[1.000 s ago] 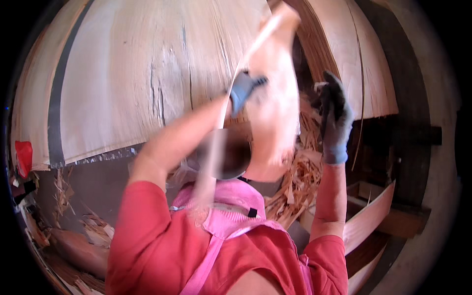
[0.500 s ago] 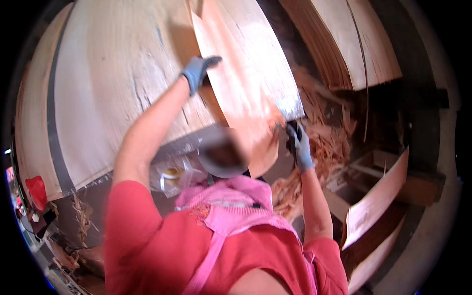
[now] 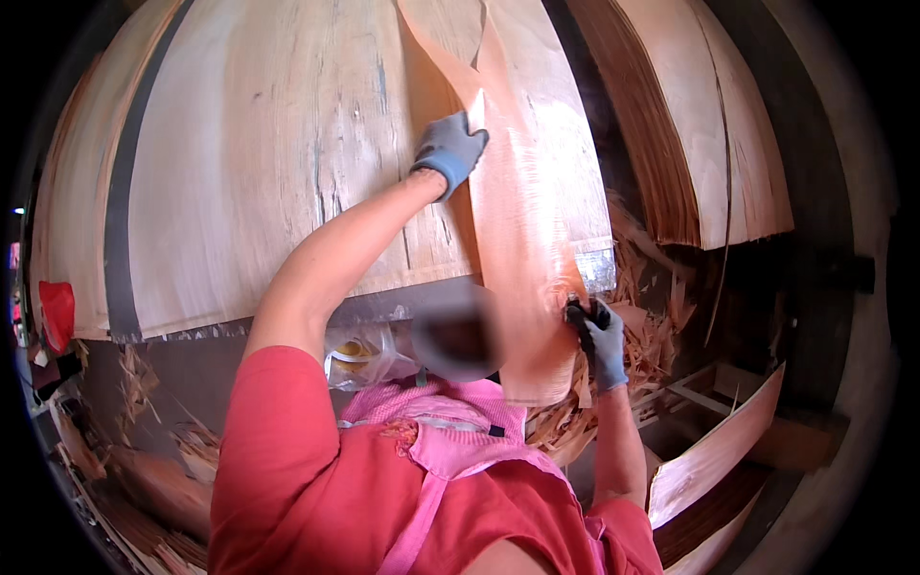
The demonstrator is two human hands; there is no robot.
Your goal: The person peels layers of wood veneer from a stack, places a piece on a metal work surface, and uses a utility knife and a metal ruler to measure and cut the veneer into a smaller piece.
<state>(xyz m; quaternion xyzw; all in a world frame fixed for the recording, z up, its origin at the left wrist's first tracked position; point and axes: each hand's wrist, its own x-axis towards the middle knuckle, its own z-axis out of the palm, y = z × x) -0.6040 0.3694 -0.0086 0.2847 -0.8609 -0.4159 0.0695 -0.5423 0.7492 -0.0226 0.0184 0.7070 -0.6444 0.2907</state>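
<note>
A long reddish strip of wood veneer (image 3: pixel 522 211) lies over the right part of a broad stack of pale veneer sheets (image 3: pixel 259 144). Its near end hangs past the stack's edge, and farther away it splits and curls upward. My left hand (image 3: pixel 450 153), in a grey-blue glove, is closed around the strip's left edge, which buckles there. Lower down, my right hand (image 3: pixel 601 343), gloved in grey with dark fingers, pinches the right edge close to the near end. Some of the fingertips are hidden by the veneer.
Veneer scraps (image 3: pixel 652 321) heap beyond the stack's right corner. Another veneer stack (image 3: pixel 709 125) stands at the far right, above a wooden frame with a leaning sheet (image 3: pixel 719 450). A clear plastic bag (image 3: pixel 369 355) lies before me; a red object (image 3: pixel 57 311) hangs at left.
The view has shifted. My left hand has turned and now grips the strip's edge with curled fingers. The strip's near end has come down closer to me, and my right hand still holds its edge.
</note>
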